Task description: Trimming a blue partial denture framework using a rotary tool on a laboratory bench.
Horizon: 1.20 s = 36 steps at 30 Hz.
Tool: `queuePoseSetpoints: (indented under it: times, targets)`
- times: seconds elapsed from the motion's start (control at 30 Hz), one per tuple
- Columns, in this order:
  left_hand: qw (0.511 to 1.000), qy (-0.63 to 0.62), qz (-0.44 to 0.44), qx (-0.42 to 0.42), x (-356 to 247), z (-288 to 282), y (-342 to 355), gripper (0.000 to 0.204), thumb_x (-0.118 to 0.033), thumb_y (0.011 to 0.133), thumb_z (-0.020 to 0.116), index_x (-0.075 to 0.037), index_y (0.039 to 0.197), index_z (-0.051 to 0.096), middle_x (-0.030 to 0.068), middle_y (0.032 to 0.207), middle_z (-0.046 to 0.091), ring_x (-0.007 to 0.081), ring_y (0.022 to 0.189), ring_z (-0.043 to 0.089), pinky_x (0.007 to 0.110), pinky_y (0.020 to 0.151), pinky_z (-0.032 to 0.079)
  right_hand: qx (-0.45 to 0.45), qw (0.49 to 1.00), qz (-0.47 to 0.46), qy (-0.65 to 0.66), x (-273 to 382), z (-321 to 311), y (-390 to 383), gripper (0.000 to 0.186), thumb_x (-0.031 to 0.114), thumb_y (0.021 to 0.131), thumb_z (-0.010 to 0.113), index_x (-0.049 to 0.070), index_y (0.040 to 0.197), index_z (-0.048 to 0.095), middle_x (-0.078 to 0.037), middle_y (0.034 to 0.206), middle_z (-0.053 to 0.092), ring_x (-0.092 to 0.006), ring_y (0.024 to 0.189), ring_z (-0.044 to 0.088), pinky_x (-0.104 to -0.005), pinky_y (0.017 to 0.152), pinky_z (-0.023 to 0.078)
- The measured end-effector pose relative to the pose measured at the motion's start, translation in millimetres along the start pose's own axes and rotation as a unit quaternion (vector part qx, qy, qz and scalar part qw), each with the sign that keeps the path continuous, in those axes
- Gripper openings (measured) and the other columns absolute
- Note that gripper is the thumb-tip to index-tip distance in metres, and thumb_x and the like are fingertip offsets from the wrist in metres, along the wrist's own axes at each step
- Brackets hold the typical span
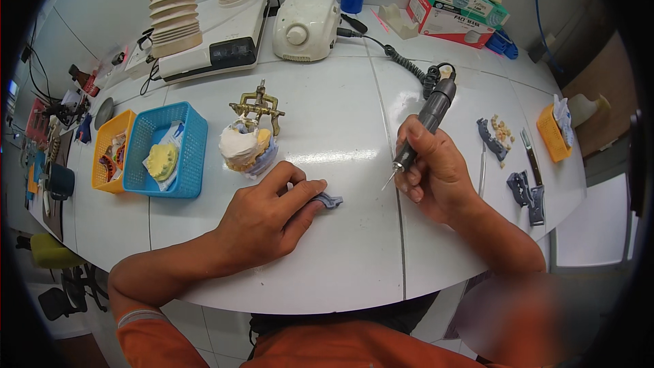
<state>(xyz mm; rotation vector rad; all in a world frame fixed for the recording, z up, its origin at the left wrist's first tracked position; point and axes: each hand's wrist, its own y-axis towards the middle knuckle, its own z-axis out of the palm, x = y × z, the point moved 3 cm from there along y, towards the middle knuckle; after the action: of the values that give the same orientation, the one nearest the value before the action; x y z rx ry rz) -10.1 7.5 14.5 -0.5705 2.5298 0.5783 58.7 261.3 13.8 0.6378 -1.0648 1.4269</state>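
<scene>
My left hand (269, 211) pinches a small grey-blue moulded piece (330, 200) down at the tabletop, its fingers covering part of it. Held up to the right is a dark rotary handpiece (429, 123), with my right hand (436, 170) wrapped round its body. Its thin bur (389, 180) points down and left, apart from the grey-blue piece. Beyond my left hand stands a brass dental articulator (257, 108) with a white and yellowish plaster cast (244, 144) mounted on it.
A blue basket (197, 163) holds a yellow dental cast; an orange basket (102, 157) adjoins it. Behind stand a white control unit (306, 27) and an extractor hose (178, 7). At right lie grey moulded pieces (521, 187), a knife (530, 153) and small teeth (503, 133).
</scene>
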Motion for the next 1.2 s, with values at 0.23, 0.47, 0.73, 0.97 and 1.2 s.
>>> queuePoseSetpoints:
  times: [0.23,0.47,0.73,0.97,1.2]
  targets:
    - [0.999,-0.010,-0.002,0.032,-0.4,-1.2,1.7,0.039,-0.026,0.087,0.088,-0.010,0.120,0.076,0.0078,0.099,0.062,0.0200,0.074,0.067,0.032,0.060,0.056,0.048,0.970,-0.067,-0.227,-8.4,20.2,-12.6,0.026,0.024,0.100,0.076,-0.001,0.108,0.071,-0.008,0.081,0.071,-0.0136,0.067,0.072,-0.0257,0.057,0.058]
    - [0.997,-0.052,0.012,0.049,2.5,-0.1,3.9,0.034,-0.023,0.084,0.090,-0.011,0.113,0.078,0.0061,0.099,0.062,0.0183,0.077,0.068,0.031,0.062,0.055,0.086,0.925,-0.137,-0.345,-4.7,15.6,-9.3,0.022,0.014,0.090,0.080,0.000,0.106,0.073,-0.005,0.083,0.072,-0.0078,0.069,0.067,-0.0232,0.060,0.051]
    - [0.996,-0.062,0.013,0.055,2.4,2.3,4.1,0.034,-0.021,0.083,0.090,-0.011,0.112,0.078,0.0053,0.100,0.061,0.0164,0.077,0.066,0.030,0.061,0.055,0.085,0.925,-0.165,-0.333,-11.5,20.1,-10.0,0.015,0.016,0.089,0.079,0.002,0.087,0.073,-0.001,0.069,0.068,-0.0063,0.061,0.059,-0.0254,0.055,0.046]
    - [0.996,-0.067,0.005,0.057,3.4,4.0,4.1,0.033,-0.019,0.082,0.090,-0.010,0.111,0.078,0.0053,0.100,0.061,0.0161,0.077,0.066,0.030,0.062,0.057,0.093,0.922,-0.200,-0.317,-13.9,23.1,-12.5,0.015,0.013,0.093,0.078,0.000,0.086,0.073,-0.002,0.068,0.068,-0.0060,0.059,0.058,-0.0245,0.054,0.044]
    - [0.996,-0.077,0.005,0.052,4.1,5.5,4.3,0.034,-0.019,0.082,0.091,-0.009,0.111,0.078,0.0054,0.099,0.061,0.0159,0.077,0.067,0.030,0.062,0.057,0.106,0.901,-0.236,-0.347,-14.5,26.1,-9.9,0.015,0.011,0.092,0.079,0.000,0.086,0.072,-0.001,0.066,0.066,-0.0052,0.058,0.058,-0.0237,0.053,0.043]
